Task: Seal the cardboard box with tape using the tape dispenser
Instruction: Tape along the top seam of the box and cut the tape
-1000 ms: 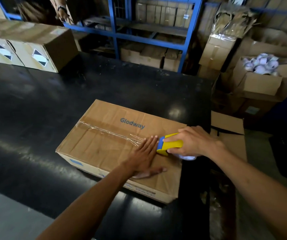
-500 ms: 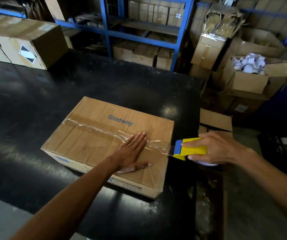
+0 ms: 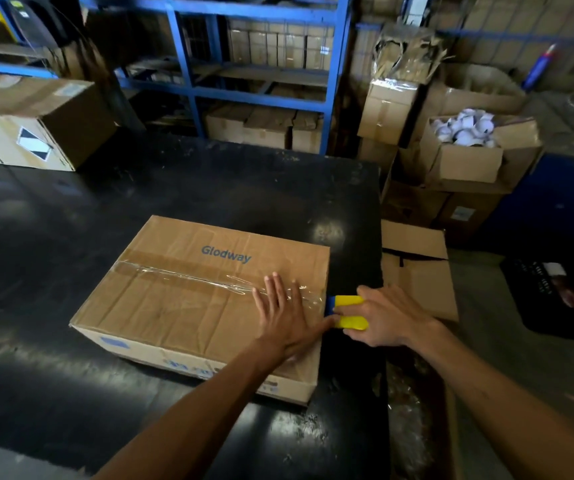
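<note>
A brown cardboard box [image 3: 181, 299] printed "Glodway" lies flat on the black table [image 3: 209, 188]. A strip of clear tape [image 3: 188, 273] runs along its top seam to the right edge. My left hand [image 3: 285, 313] lies flat, fingers spread, on the box top over the tape's right end. My right hand [image 3: 386, 317] grips a yellow and blue tape dispenser [image 3: 346, 311] pressed against the box's right side, just past the top edge. The tape roll itself is hidden under my hand.
Two cardboard boxes [image 3: 36, 126] with diamond labels sit at the table's far left. Blue shelving [image 3: 257, 64] with boxes stands behind. To the right, off the table, are stacked boxes [image 3: 465, 161], one holding white items, and a flat carton [image 3: 417, 265].
The dispenser ran off the box's right edge trailing tape, then came back against the box's right side. My left hand slid right along the tape.
</note>
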`<act>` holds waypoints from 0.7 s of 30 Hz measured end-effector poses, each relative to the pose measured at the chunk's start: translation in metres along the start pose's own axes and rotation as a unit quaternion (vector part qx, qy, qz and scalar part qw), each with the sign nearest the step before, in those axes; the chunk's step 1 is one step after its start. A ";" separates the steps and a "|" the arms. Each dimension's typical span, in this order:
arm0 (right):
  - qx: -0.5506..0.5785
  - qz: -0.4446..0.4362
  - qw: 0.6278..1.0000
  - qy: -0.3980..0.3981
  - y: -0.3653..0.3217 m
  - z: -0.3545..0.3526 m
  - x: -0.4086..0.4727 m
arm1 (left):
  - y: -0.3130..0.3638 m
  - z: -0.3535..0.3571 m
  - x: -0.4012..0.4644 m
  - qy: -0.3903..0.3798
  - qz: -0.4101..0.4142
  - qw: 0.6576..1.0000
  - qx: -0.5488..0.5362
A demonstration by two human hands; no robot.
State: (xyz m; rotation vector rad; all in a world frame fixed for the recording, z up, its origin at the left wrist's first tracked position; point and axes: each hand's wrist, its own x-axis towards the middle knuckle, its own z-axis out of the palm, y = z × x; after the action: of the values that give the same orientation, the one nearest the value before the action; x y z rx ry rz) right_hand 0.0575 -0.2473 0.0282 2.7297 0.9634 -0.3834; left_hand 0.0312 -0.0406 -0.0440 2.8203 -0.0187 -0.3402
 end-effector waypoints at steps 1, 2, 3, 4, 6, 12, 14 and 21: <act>0.002 0.011 1.000 0.004 0.006 -0.001 -0.002 | 0.006 0.002 -0.001 0.005 -0.009 1.000 0.012; 0.003 0.024 1.000 0.008 0.013 -0.002 -0.004 | 0.009 0.003 -0.001 0.006 -0.010 1.000 0.029; 0.011 0.039 0.999 0.019 0.020 -0.003 -0.006 | 0.011 0.004 -0.001 0.006 -0.008 0.999 0.043; 0.027 0.059 0.997 0.035 0.026 -0.004 -0.007 | 0.011 0.003 -0.001 0.005 -0.004 0.999 0.052; 0.084 0.103 0.988 0.076 0.036 -0.005 -0.006 | 0.007 0.000 0.000 -0.003 0.012 0.998 0.059; 0.262 0.173 0.918 0.242 0.015 -0.021 0.003 | -0.050 -0.016 -0.009 -0.054 0.213 0.966 0.137; 0.300 0.178 0.903 0.252 0.002 -0.029 0.009 | -0.071 -0.028 -0.014 -0.082 0.288 0.942 0.152; 0.400 0.170 0.862 0.262 -0.051 -0.054 0.024 | -0.117 -0.041 -0.040 -0.077 0.345 0.916 0.188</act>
State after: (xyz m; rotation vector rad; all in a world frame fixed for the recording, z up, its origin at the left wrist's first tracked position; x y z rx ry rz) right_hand 0.0525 -0.1789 0.0657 3.8125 0.4119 0.0757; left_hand -0.0013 0.0852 -0.0318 2.8914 -1.1954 -0.4134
